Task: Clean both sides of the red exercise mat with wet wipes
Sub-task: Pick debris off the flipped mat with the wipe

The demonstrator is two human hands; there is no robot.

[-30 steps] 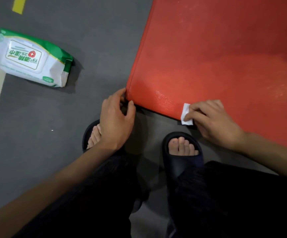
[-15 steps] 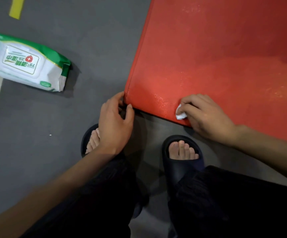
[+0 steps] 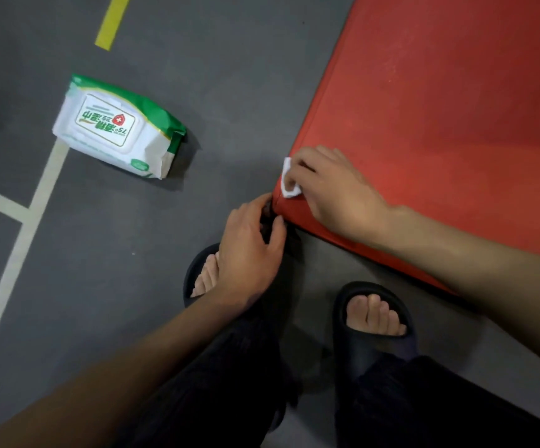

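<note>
On the far left lies our wet wipe pack (image 3: 118, 127), lid closed, flat on the grey floor (image 3: 216, 76) beside pale and yellow floor lines (image 3: 26, 227), well apart from the mat. Nearer, our left hand (image 3: 249, 253) pinches the near-left corner of the red exercise mat (image 3: 440, 108), thumb and fingers curled round its edge. Just right of it, our right hand (image 3: 330, 189) grips a crumpled white wipe (image 3: 289, 182) and presses it onto that same corner.

We judge the top side partly wiped: a damp sheen shows near the corner, but how far it reaches we cannot tell. The underside looks untouched, so flipping is left.

Our black slippers (image 3: 372, 321) and dark trousers (image 3: 423, 409) crouch close against the near edge; they may hinder lifting the mat.
</note>
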